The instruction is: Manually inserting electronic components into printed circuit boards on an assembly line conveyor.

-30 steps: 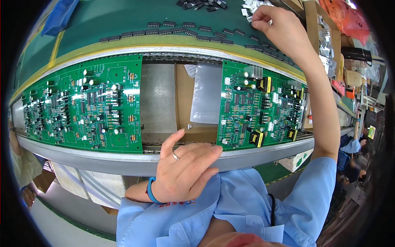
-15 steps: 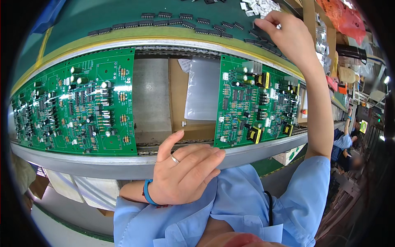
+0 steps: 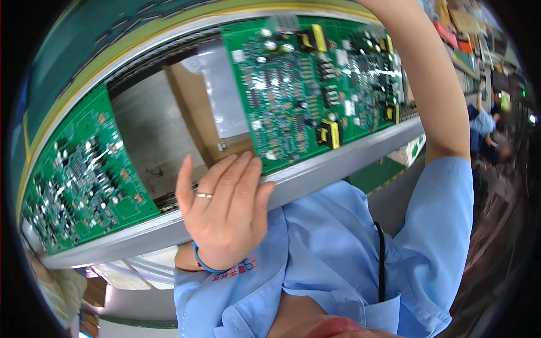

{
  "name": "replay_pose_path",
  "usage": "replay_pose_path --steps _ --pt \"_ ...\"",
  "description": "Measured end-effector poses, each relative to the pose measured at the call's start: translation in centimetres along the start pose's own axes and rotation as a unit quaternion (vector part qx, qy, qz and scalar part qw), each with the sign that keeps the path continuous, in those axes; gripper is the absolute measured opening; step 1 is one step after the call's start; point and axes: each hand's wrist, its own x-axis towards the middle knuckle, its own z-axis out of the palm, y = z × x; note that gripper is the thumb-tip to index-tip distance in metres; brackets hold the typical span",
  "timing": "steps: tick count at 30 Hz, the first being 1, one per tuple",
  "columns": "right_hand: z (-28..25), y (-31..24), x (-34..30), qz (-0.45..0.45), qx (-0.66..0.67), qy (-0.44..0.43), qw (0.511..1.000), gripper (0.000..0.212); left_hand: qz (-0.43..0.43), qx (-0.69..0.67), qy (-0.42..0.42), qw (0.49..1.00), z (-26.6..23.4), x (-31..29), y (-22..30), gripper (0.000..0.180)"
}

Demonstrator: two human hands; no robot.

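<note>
My left hand (image 3: 225,208), with a ring and a blue wristband, lies over the metal front rail (image 3: 360,147). Its fingers are stretched out, the tips by the near left corner of a green circuit board (image 3: 270,121); whether they touch it I cannot tell. This board carries many small parts, including black-and-yellow transformers (image 3: 329,134). Of my right arm only the forearm (image 3: 431,84) shows, reaching over the board's right end; the hand is beyond the top edge. Farther left, a second green circuit board (image 3: 127,186) sits between the rails.
Between the boards, a cardboard piece (image 3: 194,101) and a clear plastic bag (image 3: 222,96) lie below, with a small white part (image 3: 221,146). Blurred black chips (image 3: 121,25) rest on the green bench at upper left. Another person's sleeve (image 3: 62,293) shows at lower left; people sit far right.
The whole view has tilted and shifted. My right hand, earlier above the black chips, has left the picture. My left fingers have straightened and come up to the right board's near corner.
</note>
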Motion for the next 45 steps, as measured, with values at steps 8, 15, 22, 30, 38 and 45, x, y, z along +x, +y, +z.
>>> replay_pose_path --steps 8,15,22,30,38,45 --pt "0.0 1.5 -0.8 -0.030 0.058 0.029 0.997 0.022 0.026 0.006 -0.015 1.000 0.6 0.2 0.1 0.027" --pt "-3.7 5.2 -11.3 -0.027 0.034 0.122 0.992 0.016 0.034 -0.001 -0.052 0.998 1.1 1.2 0.3 0.030" --pt "-1.3 3.3 -23.3 0.337 0.139 0.019 0.931 0.011 0.035 -0.026 -0.080 0.996 0.1 1.1 -1.2 0.033" --pt "-0.6 2.5 -22.6 0.374 0.117 -0.030 0.920 0.010 0.023 -0.027 -0.101 0.994 -0.2 0.7 -1.4 0.037" --pt "0.1 2.0 -22.6 0.408 0.140 -0.030 0.902 0.008 0.021 -0.032 -0.097 0.995 -0.5 0.2 -1.9 0.036" --pt "0.1 1.7 -22.5 0.419 0.138 -0.033 0.897 0.009 0.031 -0.023 -0.091 0.995 -0.5 0.0 -1.9 0.035"
